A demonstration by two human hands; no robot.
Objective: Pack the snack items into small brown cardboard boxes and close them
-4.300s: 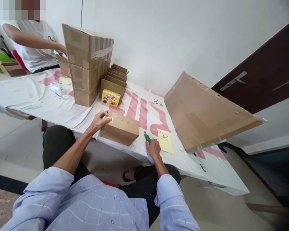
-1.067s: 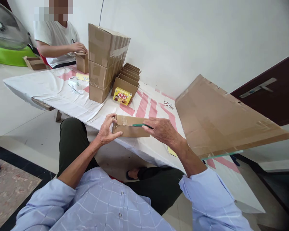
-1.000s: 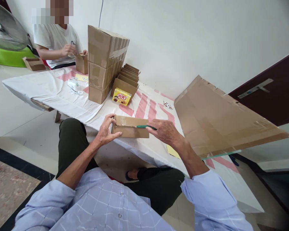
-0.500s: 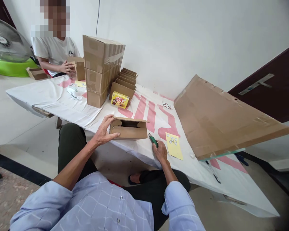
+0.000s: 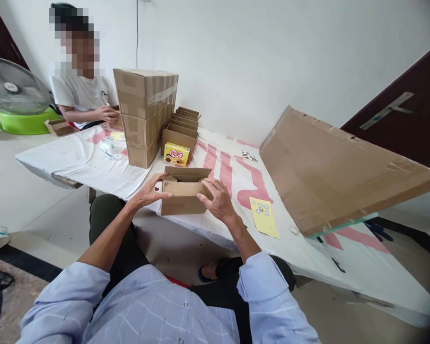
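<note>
A small brown cardboard box (image 5: pixel 184 204) with raised flaps stands at the table's front edge, between my hands. My left hand (image 5: pixel 151 191) grips its left end, thumb on the near side. At the right end, my right hand (image 5: pixel 218 197) is closed round the corner, fingers over the top edge. Just behind the box is a yellow printed snack carton (image 5: pixel 176 154), leaning by a row of open cardboard boxes (image 5: pixel 185 125). A sliver of something green (image 5: pixel 245 226) shows beside my right forearm, mostly hidden.
Taped cardboard boxes (image 5: pixel 136 122) are stacked at the left. A large cardboard sheet (image 5: pixel 337 172) slants up on the right. Near it lie a yellow paper (image 5: pixel 267 220) and a pen (image 5: pixel 331 255). A co-worker (image 5: pixel 84 98) sits at the far left with hands on a box.
My right hand has let go of the green-handled cutter and moved left onto the box's right end. The box's flaps now stand more upright. The view has tilted slightly.
</note>
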